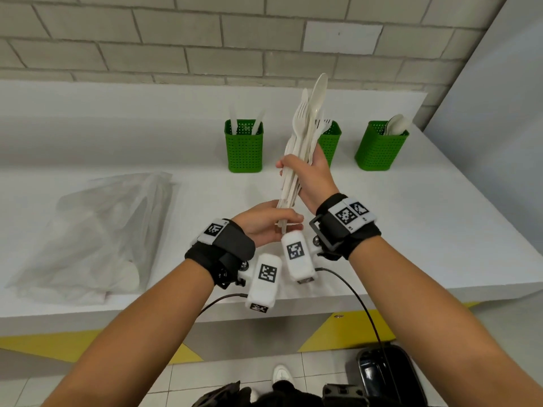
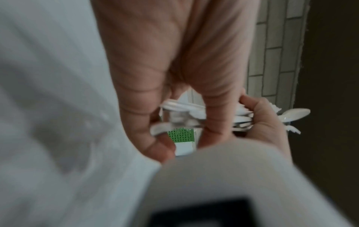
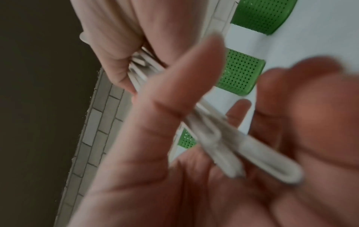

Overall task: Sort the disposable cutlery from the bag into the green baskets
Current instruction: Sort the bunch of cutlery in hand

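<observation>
A bundle of white disposable cutlery [image 1: 305, 133], forks, spoons and knives mixed, stands upright above the counter. My right hand [image 1: 299, 163] grips its middle, and my left hand [image 1: 289, 223] pinches the handle ends below. The left wrist view shows my left hand [image 2: 174, 122] around the handles [image 2: 194, 113], with the right hand [image 2: 262, 122] beyond. Three green baskets stand behind: the left basket [image 1: 244, 148] holds knives, the middle basket [image 1: 330, 142], partly hidden by the bundle, holds forks, and the right basket [image 1: 380, 148] holds spoons. A clear plastic bag [image 1: 97, 230] lies at left with more cutlery inside.
The white counter [image 1: 440, 230] runs along a brick wall [image 1: 147, 39], with its front edge near me. A black object [image 1: 385, 374] sits on the tiled floor below at right. Cables hang from both wrist cameras.
</observation>
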Motion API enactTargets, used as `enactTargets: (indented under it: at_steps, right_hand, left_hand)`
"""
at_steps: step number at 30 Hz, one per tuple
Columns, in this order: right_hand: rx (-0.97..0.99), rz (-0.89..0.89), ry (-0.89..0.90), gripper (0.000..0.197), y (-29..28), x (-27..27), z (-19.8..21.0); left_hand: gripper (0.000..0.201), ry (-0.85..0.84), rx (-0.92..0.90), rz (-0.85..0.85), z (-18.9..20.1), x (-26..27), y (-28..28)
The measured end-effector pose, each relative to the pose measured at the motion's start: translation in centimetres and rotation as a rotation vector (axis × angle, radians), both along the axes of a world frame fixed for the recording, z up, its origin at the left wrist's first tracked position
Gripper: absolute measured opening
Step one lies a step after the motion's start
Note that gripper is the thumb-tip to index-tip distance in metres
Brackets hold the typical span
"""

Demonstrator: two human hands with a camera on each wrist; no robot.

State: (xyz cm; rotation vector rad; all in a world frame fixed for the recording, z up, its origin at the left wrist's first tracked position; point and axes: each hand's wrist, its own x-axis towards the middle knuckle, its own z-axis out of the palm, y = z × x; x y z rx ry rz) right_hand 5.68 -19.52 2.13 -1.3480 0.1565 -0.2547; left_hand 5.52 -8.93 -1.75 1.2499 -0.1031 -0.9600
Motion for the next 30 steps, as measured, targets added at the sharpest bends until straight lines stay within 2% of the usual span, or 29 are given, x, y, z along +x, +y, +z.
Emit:
enactTargets:
  at_steps: [3, 6, 11, 16, 19, 22, 24, 26, 28, 30]
  right_hand:
    - [0.073, 0.047, -0.015, 0.038, -0.4, 0.0, -1.0]
    - [0.106, 0.117, 0.006, 0.044, -0.8, 0.3, -2.0]
    - [0.105, 0.196, 0.094, 0.027, -1.7, 1.5, -2.0]
    - [0.185, 0.297, 0.075, 0.016, -2.9, 2.7, -1.0]
    - [0.065, 0.343, 0.096, 0.015, -3.1, 3.2, -0.8]
    - [-0.049, 0.395, 0.167, 0.012, -2.9, 3.3, -0.9]
    - [-0.118, 0.414, 0.181, 0.009, -2.6, 3.2, -0.8]
    - [-0.272, 0.432, 0.165, 0.009, -2.3, 3.0, -0.4]
    - [-0.362, 0.451, 0.157, 0.010, -2.0, 2.9, 0.0]
    - [-0.369, 0.470, 0.170, 0.012, -1.4, 3.0, -0.1]
  left_hand:
    - [0.024, 0.001, -0.069, 0.092, -0.2, 0.2, -0.6]
    - [0.026, -0.069, -0.060, 0.114, 0.3, 0.6, -1.3]
    - [0.022, -0.076, 0.083, 0.118, 0.8, 1.2, -2.6]
    - [0.017, -0.064, 0.156, 0.179, 1.7, 2.3, -3.4]
    - [0.014, -0.097, 0.232, 0.127, 2.1, 2.3, -3.6]
    - [0.009, -0.242, 0.325, 0.077, 2.4, 2.1, -3.5]
    - [0.011, -0.293, 0.222, 0.161, 2.5, 2.0, -3.3]
    - [0.013, -0.294, 0.144, 0.293, 2.6, 1.6, -3.0]
    - [0.014, -0.325, 0.138, 0.389, 2.4, 1.3, -2.6]
    - [0.013, -0.342, 0.126, 0.433, 2.3, 1.2, -2.2]
